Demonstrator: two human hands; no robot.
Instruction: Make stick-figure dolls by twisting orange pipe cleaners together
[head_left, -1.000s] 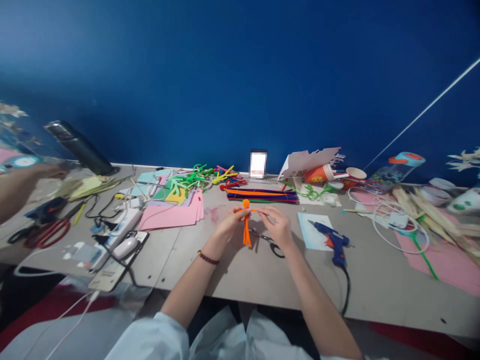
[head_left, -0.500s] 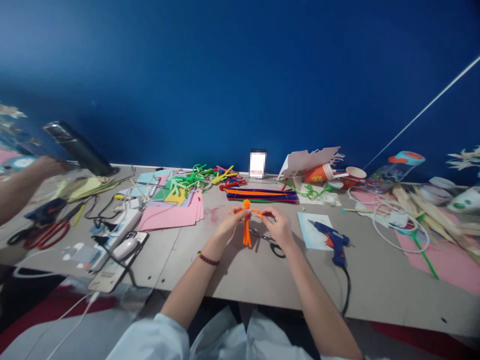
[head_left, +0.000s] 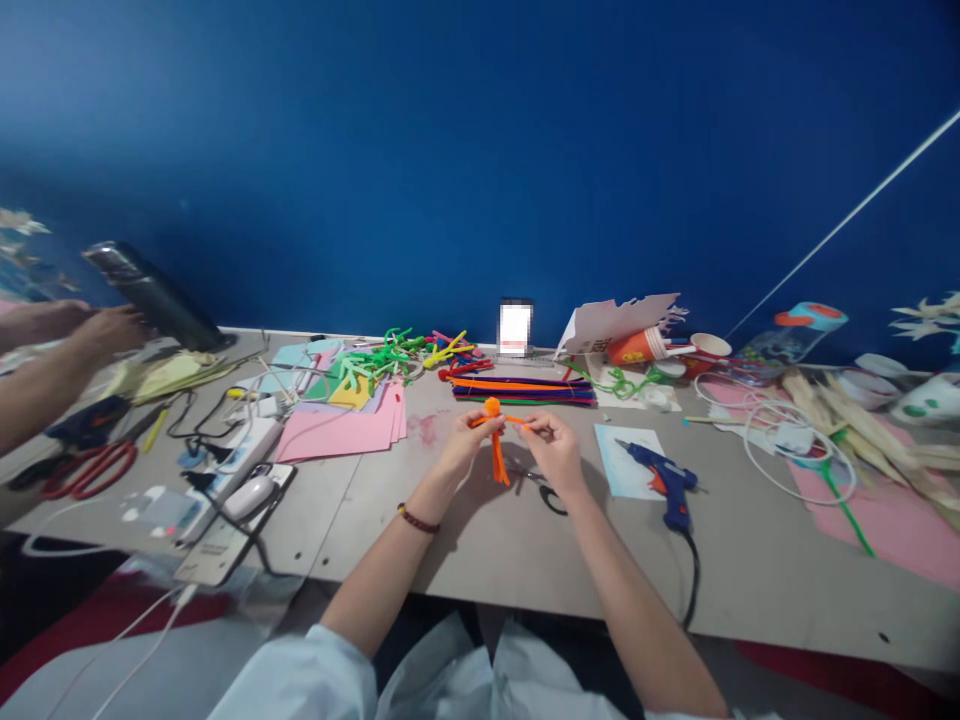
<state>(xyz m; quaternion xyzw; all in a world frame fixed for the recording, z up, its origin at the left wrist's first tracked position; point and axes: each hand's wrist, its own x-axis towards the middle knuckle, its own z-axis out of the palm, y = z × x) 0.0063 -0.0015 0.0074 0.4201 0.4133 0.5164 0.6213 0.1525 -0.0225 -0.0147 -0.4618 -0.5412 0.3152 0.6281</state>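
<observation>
An orange pipe-cleaner figure [head_left: 499, 458] with a round head and dangling strands is held up over the table between both hands. My left hand [head_left: 460, 445] pinches it just below the head, on its left side. With closed fingertips, my right hand [head_left: 553, 450] grips the arm-like pipe cleaner that sticks out to the right. Beneath the hands lies a pair of scissors [head_left: 553, 498], partly hidden by the right hand. Behind the figure rests a bundle of pipe cleaners [head_left: 525, 391] in purple, orange and other colours.
A blue glue gun [head_left: 675, 485] lies on light-blue paper at right. Pink paper sheets [head_left: 337, 432] and green pipe cleaners [head_left: 382, 358] are at left, near a power strip [head_left: 232, 470] and red-handled scissors [head_left: 94, 472]. Another person's hands [head_left: 105, 335] reach in at far left, beside a dark bottle [head_left: 161, 300].
The dangling strands of the orange figure have swung slightly right and upward; both my hands keep their hold. At far left, a second hand of the other person has come into view.
</observation>
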